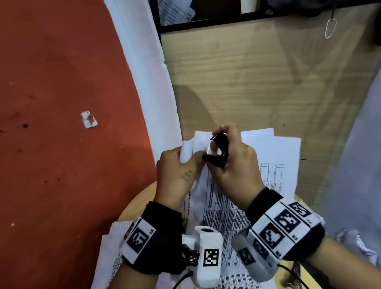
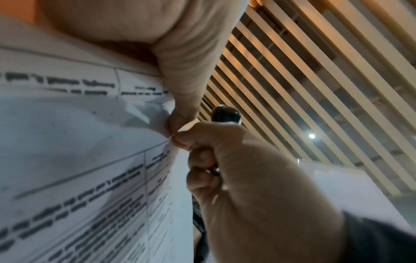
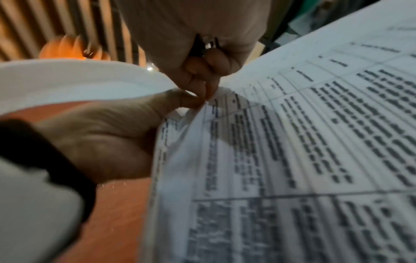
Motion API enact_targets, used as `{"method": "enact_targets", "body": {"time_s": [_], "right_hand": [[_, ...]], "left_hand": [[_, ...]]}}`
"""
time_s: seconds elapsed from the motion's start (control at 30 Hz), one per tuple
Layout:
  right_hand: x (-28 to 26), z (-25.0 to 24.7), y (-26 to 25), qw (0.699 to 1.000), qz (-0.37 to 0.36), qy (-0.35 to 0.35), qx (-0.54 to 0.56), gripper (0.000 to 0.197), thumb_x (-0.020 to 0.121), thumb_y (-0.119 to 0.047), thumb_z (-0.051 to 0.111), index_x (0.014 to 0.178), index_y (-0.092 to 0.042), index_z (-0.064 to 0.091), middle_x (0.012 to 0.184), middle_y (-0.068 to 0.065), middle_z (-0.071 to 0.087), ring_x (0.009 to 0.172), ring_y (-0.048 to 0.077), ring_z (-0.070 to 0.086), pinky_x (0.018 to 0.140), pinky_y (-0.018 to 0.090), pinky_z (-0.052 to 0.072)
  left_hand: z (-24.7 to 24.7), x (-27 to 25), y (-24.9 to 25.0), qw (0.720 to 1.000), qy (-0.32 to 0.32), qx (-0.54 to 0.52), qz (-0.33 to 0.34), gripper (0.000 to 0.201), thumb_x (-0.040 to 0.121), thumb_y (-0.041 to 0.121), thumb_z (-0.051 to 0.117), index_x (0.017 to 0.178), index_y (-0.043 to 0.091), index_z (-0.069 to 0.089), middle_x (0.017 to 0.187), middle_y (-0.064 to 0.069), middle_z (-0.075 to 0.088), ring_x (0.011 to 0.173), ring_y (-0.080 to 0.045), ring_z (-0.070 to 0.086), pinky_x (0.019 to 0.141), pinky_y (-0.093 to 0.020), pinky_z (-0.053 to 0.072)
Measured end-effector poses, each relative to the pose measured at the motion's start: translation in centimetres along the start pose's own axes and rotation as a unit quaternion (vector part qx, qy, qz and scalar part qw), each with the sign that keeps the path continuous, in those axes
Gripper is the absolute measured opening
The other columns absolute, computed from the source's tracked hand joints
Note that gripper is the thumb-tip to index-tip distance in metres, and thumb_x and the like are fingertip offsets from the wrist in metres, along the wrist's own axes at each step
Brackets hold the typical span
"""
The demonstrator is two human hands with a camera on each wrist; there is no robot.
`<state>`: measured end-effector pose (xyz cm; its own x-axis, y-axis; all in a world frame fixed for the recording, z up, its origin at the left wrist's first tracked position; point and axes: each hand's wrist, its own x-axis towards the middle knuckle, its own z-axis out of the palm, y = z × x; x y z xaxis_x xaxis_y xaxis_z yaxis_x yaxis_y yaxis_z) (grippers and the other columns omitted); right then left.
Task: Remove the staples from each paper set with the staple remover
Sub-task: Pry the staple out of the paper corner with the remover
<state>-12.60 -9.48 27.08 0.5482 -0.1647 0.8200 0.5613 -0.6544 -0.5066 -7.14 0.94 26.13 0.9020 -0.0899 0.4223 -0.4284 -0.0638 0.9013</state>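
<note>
left hand (image 1: 179, 171) pinches the folded-back corner of a stapled paper set (image 1: 216, 205), thumb and fingertips closed on it; the sheets are thin white paper printed with black tables, creased and curled at the held corner. right hand (image 1: 234, 162) is curled round a staple remover (image 1: 217, 151), black plastic grips with a shiny metal part, its tip at the same corner just beside the left fingers; the staple itself cannot be made out. the wrist views show the two hands meeting at the paper edge, the right hand (image 2: 236, 169) closed on the dark tool (image 2: 226, 113). the set is lifted at that corner and lies over more loose printed sheets (image 1: 274, 153) on a round light wood tabletop (image 1: 134, 204); the number of sheets cannot be counted. two wrists carry black bands with square black-and-white markers. floor (image 1: 37, 94) is red, matt, spotted, with one small torn scrap of paper (image 1: 89, 119). behind, a wood-grain panel (image 1: 260, 69) under a black-framed shelf holding one white paper cup (image 1: 249, 3), papers, and dark cloth.
</note>
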Motion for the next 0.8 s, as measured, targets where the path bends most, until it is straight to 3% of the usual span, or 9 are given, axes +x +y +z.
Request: {"method": "enact_targets", "body": {"time_s": [0.1,0.2,0.27,0.37,0.43,0.57,0.67,0.73,0.8], "right_hand": [[-0.3,0.2,0.4,0.993,-0.11,-0.016,-0.049,0.03,0.074,-0.025,0.046,0.103,-0.022,0.037,0.073,0.002,0.063,0.058,0.027,0.061,0.048,0.028,0.044],[-0.6,0.4,0.5,0.979,-0.17,-0.011,-0.11,0.038,0.069,-0.01,0.053,0.103,-0.018,0.039,0.069,0.005,0.064,0.052,0.028,0.059,0.043,0.027,0.039],[-0.5,0.3,0.8,0.985,-0.137,0.022,-0.103,0.034,0.072,-0.016,0.052,0.103,-0.02,0.039,0.069,0.001,0.063,0.052,0.024,0.058,0.047,0.026,0.034],[-0.2,-0.4,1.2,0.997,-0.047,0.041,-0.034,0.034,0.074,-0.016,0.053,0.102,-0.027,0.036,0.074,-0.011,0.057,0.06,0.017,0.058,0.056,0.026,0.04],[-0.2,-1.0,1.4,0.998,-0.014,0.046,-0.032,0.039,0.07,-0.012,0.057,0.101,-0.027,0.038,0.073,-0.013,0.055,0.062,0.024,0.061,0.059,0.03,0.046],[0.3,-2.1,3.0,0.994,0.053,0.043,-0.08,0.03,0.075,-0.012,0.068,0.099,-0.011,0.049,0.066,-0.01,0.053,0.066,0.032,0.06,0.061,0.041,0.049],[0.7,-2.5,3.6,0.993,0.073,-0.001,-0.088,0.033,0.074,-0.003,0.067,0.101,-0.013,0.05,0.071,-0.011,0.056,0.074,0.028,0.062,0.066,0.037,0.048],[1.1,-2.4,3.5,0.993,0.066,-0.02,-0.1,0.035,0.073,0.001,0.065,0.102,-0.014,0.052,0.079,-0.008,0.06,0.079,0.028,0.063,0.068,0.035,0.048],[1.5,-2.2,3.2,0.992,0.05,-0.041,-0.106,0.036,0.073,0.0,0.064,0.103,-0.013,0.052,0.086,-0.004,0.063,0.081,0.031,0.063,0.07,0.038,0.049]], "left_hand": [[0.1,0.0,0.0,1.0,0.002,-0.028,-0.011,0.025,0.068,0.039,0.071,0.057,0.018,0.062,0.061,-0.006,0.057,0.062,-0.018,0.05,0.062,-0.035,0.042],[0.6,0.2,0.2,0.996,0.013,-0.082,-0.037,0.025,0.054,0.048,0.067,0.057,0.024,0.07,0.068,-0.009,0.062,0.068,-0.021,0.055,0.067,-0.041,0.048],[0.6,0.2,0.5,0.995,0.021,-0.086,-0.038,0.021,0.058,0.04,0.069,0.059,0.018,0.07,0.064,-0.005,0.06,0.065,-0.018,0.054,0.066,-0.036,0.045],[0.1,0.5,0.0,0.995,0.032,-0.092,-0.017,0.05,0.059,0.042,0.068,0.073,-0.005,0.063,0.07,-0.009,0.059,0.068,-0.018,0.053,0.066,-0.037,0.046],[-0.3,0.6,-0.2,0.996,0.042,-0.08,0.006,0.061,0.059,0.047,0.066,0.079,-0.01,0.059,0.073,-0.01,0.058,0.07,-0.018,0.053,0.066,-0.039,0.048],[-1.0,0.4,-0.4,0.998,0.023,-0.063,0.021,0.045,0.06,0.046,0.068,0.066,0.002,0.061,0.07,-0.008,0.057,0.07,-0.018,0.051,0.067,-0.036,0.045],[-1.2,0.4,-0.7,0.999,-0.002,-0.043,0.013,0.029,0.061,0.044,0.069,0.064,0.016,0.066,0.067,-0.003,0.06,0.068,-0.017,0.053,0.065,-0.04,0.048],[-1.3,0.4,-0.7,1.0,-0.004,-0.028,0.011,0.023,0.063,0.042,0.069,0.054,0.022,0.062,0.056,0.007,0.052,0.059,-0.012,0.046,0.06,-0.03,0.04],[-1.2,0.3,-0.8,1.0,-0.006,-0.015,0.026,0.032,0.063,0.045,0.068,0.054,0.017,0.055,0.056,0.006,0.046,0.057,-0.011,0.041,0.059,-0.027,0.036]]}}
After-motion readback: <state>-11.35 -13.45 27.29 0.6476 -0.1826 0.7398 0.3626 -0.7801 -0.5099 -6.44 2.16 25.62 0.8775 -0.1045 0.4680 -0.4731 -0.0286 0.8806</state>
